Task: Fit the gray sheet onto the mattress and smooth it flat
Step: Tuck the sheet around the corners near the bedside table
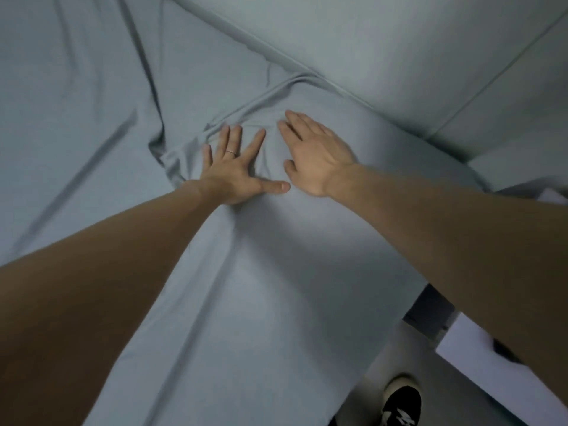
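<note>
Head view, left hand (pixel 235 170), right hand (pixel 313 155) flat on gray sheet (pixel 270 287)

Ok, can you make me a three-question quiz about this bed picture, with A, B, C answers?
1. Where is the ring?
A. left hand
B. right hand
C. on the sheet

2. What colour is the sheet?
A. red
B. gray
C. yellow

3. How are the hands?
A. making fists
B. flat, fingers spread
C. holding a pillow

Answers:
1 A: the ring sits on a finger of the left hand.
2 B: the sheet looks gray all over.
3 B: the left hand and the right hand lie open on the sheet, beside bunched wrinkles.
</note>
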The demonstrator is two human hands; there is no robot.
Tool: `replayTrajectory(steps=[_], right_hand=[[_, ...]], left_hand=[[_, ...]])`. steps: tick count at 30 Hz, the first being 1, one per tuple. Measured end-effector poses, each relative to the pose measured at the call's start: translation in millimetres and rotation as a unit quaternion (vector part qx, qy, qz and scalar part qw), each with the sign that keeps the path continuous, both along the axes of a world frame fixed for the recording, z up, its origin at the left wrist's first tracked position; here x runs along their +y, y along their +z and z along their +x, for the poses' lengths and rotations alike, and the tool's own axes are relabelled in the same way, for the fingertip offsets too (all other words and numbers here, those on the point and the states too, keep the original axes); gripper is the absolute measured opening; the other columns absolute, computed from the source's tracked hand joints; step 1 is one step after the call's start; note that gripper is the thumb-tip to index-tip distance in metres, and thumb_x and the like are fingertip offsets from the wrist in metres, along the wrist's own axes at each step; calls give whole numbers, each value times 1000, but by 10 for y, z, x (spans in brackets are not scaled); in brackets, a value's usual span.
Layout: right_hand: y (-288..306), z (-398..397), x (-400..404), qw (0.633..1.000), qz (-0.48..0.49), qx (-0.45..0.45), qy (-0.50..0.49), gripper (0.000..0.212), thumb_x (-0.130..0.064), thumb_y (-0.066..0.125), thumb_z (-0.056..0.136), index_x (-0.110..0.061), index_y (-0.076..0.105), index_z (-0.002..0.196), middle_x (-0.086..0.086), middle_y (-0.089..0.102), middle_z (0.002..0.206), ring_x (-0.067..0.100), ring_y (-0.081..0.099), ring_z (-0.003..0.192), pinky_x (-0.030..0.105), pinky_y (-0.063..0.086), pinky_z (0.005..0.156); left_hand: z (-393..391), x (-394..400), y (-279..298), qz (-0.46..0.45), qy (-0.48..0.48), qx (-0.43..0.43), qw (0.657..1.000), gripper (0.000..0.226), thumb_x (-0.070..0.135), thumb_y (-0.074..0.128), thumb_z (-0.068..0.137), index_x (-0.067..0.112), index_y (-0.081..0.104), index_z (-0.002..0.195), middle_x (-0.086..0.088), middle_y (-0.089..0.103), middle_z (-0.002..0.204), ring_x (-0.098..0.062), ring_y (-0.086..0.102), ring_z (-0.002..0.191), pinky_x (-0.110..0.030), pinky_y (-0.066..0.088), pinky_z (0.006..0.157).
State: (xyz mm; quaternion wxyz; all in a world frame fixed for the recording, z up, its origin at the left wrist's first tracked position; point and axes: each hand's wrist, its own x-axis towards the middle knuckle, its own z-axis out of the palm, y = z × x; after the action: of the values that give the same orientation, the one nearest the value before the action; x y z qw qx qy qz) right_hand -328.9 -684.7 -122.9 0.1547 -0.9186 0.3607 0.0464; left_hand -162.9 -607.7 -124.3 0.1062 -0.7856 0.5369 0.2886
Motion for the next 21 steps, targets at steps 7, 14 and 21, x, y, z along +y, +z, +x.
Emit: replayTrajectory(steps=[7, 14, 21], right_hand=[[-121, 573, -520, 991, -122, -23, -40, 44, -34, 47, 90, -10, 52, 126, 17, 50, 128, 36, 46, 118, 44, 37, 98], [-438, 544, -683, 973, -173, -152, -26, 36, -35, 48, 93, -11, 59, 118, 12, 56, 122, 33, 51, 110, 42, 40, 97], [-452, 551, -706, 977, -148, -154, -8, 42, -31, 49, 93, -16, 58, 131, 6, 50, 142, 27, 47, 129, 44, 29, 113]], left_hand=[[458, -374, 60, -303, 50, -95, 947, 45, 57, 43, 92, 25, 57, 120, -7, 63, 121, -31, 49, 116, -43, 36, 96], [1064, -1360, -269, -130, 104, -44, 985, 85, 85, 27, 79, 47, 6, 152, -5, -3, 165, -24, -9, 151, -53, -6, 119], [1486, -1819, -362, -159, 99, -60, 981, 91, 91, 10, 75, 46, 4, 153, -4, -16, 164, -20, -20, 149, -58, -6, 118]])
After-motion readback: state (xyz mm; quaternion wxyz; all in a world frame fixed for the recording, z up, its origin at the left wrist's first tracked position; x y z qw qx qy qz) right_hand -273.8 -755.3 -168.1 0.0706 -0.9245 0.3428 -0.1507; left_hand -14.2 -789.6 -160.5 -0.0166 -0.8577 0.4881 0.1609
